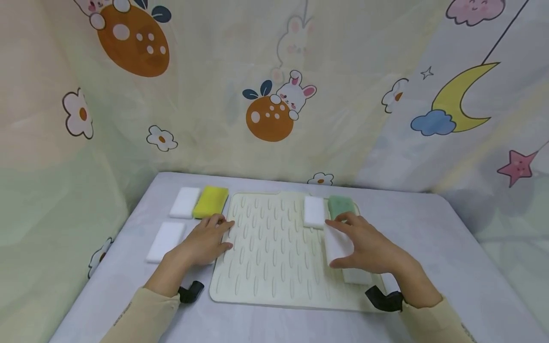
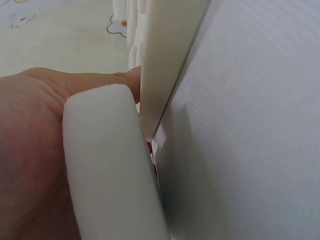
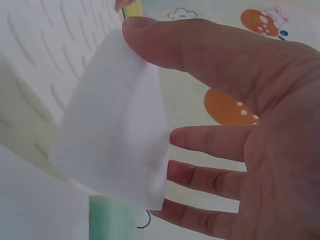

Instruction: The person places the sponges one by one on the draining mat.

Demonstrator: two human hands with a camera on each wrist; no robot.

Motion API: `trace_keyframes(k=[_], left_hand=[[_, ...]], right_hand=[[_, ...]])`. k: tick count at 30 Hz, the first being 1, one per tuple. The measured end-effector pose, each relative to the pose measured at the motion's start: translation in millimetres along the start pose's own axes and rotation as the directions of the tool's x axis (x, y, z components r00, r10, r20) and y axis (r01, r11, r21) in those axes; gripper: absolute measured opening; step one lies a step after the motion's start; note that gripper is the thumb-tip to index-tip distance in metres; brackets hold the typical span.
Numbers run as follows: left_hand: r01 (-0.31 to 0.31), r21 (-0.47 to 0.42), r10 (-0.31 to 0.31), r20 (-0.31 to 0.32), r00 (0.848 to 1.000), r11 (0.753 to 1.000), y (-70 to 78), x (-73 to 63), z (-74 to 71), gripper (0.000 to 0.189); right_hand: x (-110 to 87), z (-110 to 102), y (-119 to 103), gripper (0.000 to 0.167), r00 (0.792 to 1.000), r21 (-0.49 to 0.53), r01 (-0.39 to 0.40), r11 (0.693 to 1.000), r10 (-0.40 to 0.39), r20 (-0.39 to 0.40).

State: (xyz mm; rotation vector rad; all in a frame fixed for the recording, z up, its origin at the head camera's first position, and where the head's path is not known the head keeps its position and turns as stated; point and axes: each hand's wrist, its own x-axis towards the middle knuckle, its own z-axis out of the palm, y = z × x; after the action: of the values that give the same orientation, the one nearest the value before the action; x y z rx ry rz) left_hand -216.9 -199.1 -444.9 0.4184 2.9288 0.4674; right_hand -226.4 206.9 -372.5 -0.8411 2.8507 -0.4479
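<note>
My right hand [image 1: 369, 245] pinches a white sponge block [image 1: 339, 245] over the right side of a cream ridged mat [image 1: 270, 247]. In the right wrist view the thumb is on one edge of the held block [image 3: 115, 120] and the fingertips on the opposite edge. My left hand [image 1: 206, 243] rests at the mat's left edge, its thumb and a finger touching the mat. Close by its palm in the left wrist view is another white sponge block [image 2: 110, 165], mostly covered by the hand in the head view.
On the mat's right lie a white block [image 1: 314, 212], a green sponge [image 1: 340, 206] and another white block [image 1: 357, 277]. A further white piece [image 1: 389, 283] shows by the right wrist. Left of the mat lie a yellow sponge [image 1: 210, 202] and white blocks [image 1: 166, 242].
</note>
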Motion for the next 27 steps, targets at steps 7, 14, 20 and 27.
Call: trace_keyframes(k=[7,14,20,27], left_hand=[[0.017,-0.017,-0.017,0.002,1.000,1.000,2.4,-1.7,-0.3,0.062],[0.031,-0.023,-0.031,0.001,1.000,0.999,2.9,-1.7,1.8,0.063],[0.013,-0.029,-0.014,-0.019,1.000,0.999,1.1,-1.7,5.5,0.063],[0.018,-0.033,-0.018,-0.006,1.000,0.999,3.6,-2.9,1.0,0.061]], right_hand=[[0.5,9.5,0.7,0.096,1.000,0.026,-0.021,0.999,0.021,-0.008],[1.9,18.8,-0.8,0.096,0.999,0.027,-0.031,0.999,0.031,-0.015],[3.1,23.2,-1.5,0.094,1.000,0.031,-0.005,1.000,0.006,-0.029],[5.3,27.3,-4.0,0.090,0.999,0.013,-0.002,1.000,0.003,-0.033]])
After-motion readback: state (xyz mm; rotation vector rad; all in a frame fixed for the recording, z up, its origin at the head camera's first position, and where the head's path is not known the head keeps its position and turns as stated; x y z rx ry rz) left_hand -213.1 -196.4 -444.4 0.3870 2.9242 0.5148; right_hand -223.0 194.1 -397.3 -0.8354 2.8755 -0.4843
